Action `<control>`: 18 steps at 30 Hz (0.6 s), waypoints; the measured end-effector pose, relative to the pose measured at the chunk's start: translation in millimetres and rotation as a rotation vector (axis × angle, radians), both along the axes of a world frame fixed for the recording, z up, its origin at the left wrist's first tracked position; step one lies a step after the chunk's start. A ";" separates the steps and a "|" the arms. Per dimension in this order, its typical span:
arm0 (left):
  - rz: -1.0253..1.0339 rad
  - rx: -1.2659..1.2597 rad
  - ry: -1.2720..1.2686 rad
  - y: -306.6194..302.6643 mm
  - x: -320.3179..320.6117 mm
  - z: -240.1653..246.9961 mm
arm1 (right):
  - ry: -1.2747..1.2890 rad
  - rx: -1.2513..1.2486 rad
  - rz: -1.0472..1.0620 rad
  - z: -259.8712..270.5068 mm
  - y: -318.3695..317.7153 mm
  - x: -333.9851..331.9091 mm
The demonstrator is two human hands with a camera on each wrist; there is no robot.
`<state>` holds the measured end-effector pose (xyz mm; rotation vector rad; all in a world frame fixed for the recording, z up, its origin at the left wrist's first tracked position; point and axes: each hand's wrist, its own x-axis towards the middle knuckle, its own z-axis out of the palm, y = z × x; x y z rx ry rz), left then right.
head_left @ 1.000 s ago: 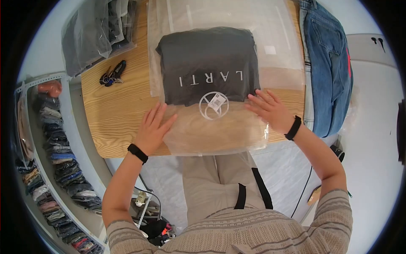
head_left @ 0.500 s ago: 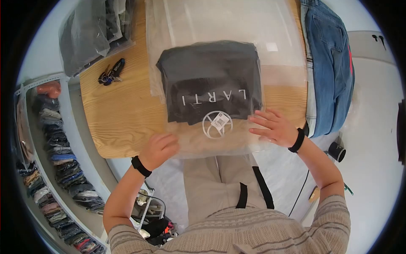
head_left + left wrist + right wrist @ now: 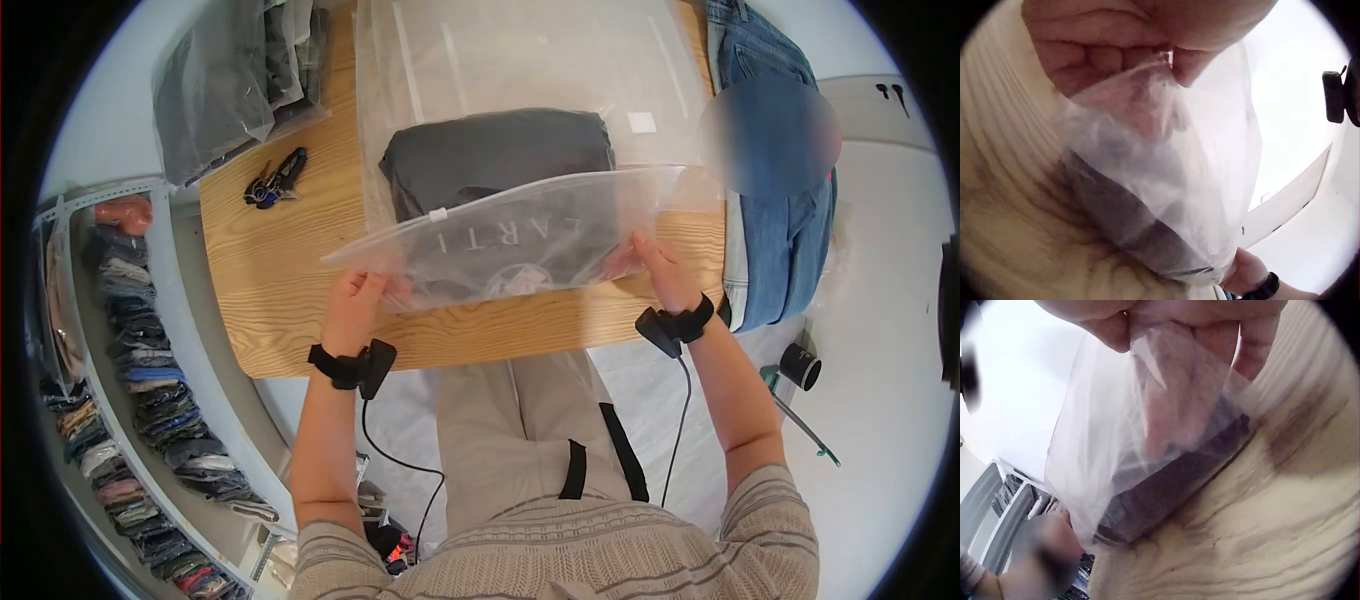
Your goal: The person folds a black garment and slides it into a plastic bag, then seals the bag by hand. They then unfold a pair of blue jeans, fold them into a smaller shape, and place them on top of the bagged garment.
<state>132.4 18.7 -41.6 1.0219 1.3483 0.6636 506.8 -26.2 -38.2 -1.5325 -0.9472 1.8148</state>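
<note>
A frosted plastic bag (image 3: 520,225) with a white zip slider (image 3: 438,215) is lifted at its zip end, folded up over the dark grey packed garment (image 3: 500,150); the lettering shows faintly through it. My left hand (image 3: 355,305) pinches the bag's left side between thumb and fingers, some fingers behind the film. On the other side my right hand (image 3: 660,270) pinches the film the same way. In the left wrist view the left hand (image 3: 1129,37) grips the clear film; the right wrist view has the right hand (image 3: 1191,331) gripping its corner.
More frosted bags (image 3: 530,60) lie flat beneath and behind on the wooden table (image 3: 270,300). Keys (image 3: 276,180) and grey bagged garments (image 3: 215,90) are at the left, jeans (image 3: 780,240) at the right edge. Shelves of folded clothes (image 3: 150,370) stand far left.
The bag's near end has risen from flat and folded up over the garment. Both hands have taken hold of its sides. The bag had earlier slid toward the person.
</note>
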 end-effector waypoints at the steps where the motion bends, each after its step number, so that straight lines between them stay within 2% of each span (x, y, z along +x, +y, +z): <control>1: 0.001 0.001 0.003 -1.7 2.2 -1.7 | 0.003 0.001 0.001 1.1 -0.8 -1.3; 3: 0.138 -0.009 0.043 -2.6 6.0 -5.7 | -0.147 0.000 -0.094 4.1 -1.0 -5.6; 4: 0.140 -0.001 0.045 -2.0 11.5 -6.0 | -0.144 0.008 -0.093 8.3 -2.9 -10.5; 6: 0.312 -0.091 0.005 0.6 25.1 -6.4 | -0.403 0.383 -0.153 23.8 -15.2 -29.6; 9: 0.330 -0.095 -0.026 2.8 31.6 -12.0 | -0.788 0.938 -0.235 49.0 -23.4 -65.9; 11: 0.327 -0.080 -0.025 3.0 33.6 -13.2 | -0.675 0.952 0.280 55.6 9.8 -94.2; 13: 0.327 -0.052 -0.026 7.1 34.3 -9.1 | -1.003 0.849 0.416 44.7 21.8 -118.1; 16: 0.349 -0.125 0.056 4.2 34.0 9.5 | -1.154 0.770 0.310 19.0 45.4 -124.4; 18: 0.175 0.767 0.847 -2.6 51.1 24.9 | -1.180 0.763 0.273 6.0 51.2 -124.4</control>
